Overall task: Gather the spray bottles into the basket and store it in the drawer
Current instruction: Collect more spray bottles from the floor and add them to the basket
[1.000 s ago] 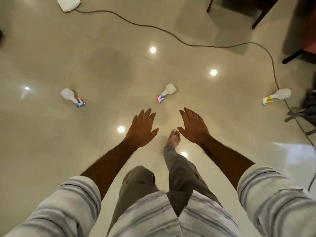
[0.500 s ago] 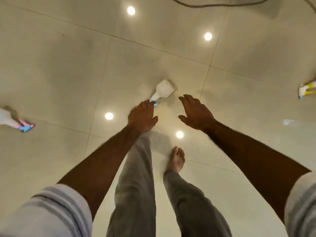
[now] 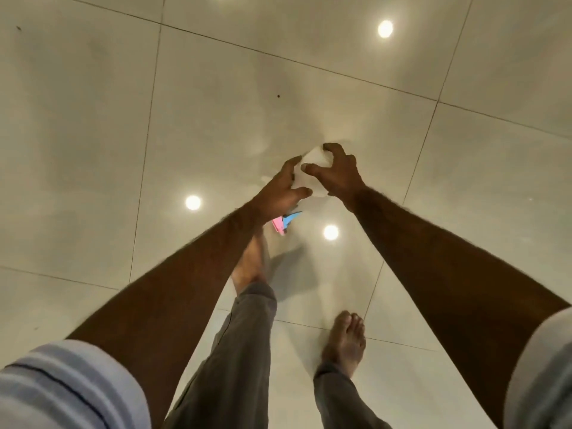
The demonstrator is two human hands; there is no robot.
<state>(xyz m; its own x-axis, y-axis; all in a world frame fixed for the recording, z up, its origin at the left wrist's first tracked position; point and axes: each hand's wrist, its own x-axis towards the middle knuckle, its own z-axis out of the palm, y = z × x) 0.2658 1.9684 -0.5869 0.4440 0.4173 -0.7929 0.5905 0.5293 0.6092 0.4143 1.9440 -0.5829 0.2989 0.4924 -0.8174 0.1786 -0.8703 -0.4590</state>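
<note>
I see the tiled floor point(image 3: 93, 150) filling the whole head view: pale glossy tiles with thin dark joints and three round light reflections. No basket or drawer appears in this view, so I can report no container contents.

Both bare forearms reach forward and down from striped short sleeves point(image 3: 71, 385), which the lower corners cut off. Below them are two legs in grey trousers point(image 3: 235, 351) with bare feet; the left foot point(image 3: 249, 264) is partly covered by the left forearm, and the right foot point(image 3: 345, 342) stands flat on a tile.

The spray bottle point(image 3: 312, 168) sits between the two hands, just ahead of the left foot. Its white body is motion-blurred and mostly covered. The right hand point(image 3: 339, 173) curls over the far end of the body, fingers bent around it and thumb on the near side, closed on the bottle. The left hand point(image 3: 283, 188) has its fingers and thumb bent around the nearer part of the body; contact looks likely, but blur prevents me from confirming a firm grip.

The pink and blue trigger head point(image 3: 286, 221) protrudes below the left wrist, pointing toward the person. I cannot tell whether the bottle rests on the floor or is lifted clear of it
</note>
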